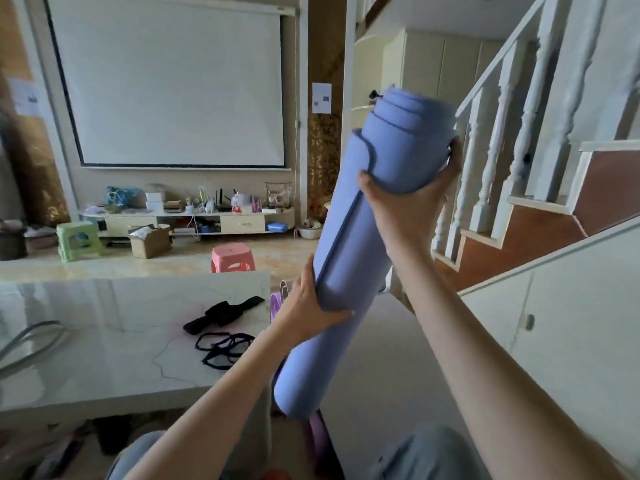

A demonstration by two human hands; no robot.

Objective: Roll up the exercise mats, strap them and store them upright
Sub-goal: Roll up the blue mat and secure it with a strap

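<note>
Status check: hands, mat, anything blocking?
Both hands grip the rolled blue mat: right hand near top, left hand mid-roll. Mat tilted, unstrapped. Black straps on table. Nothing blocking.

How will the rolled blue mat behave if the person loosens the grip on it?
The blue mat has no strap around it, and its inner layers already stick out at the top, so it would probably unroll. It looks like soft foam, likely light: the left hand and right hand hold it tilted in the air. Laid down, it may roll.
</note>
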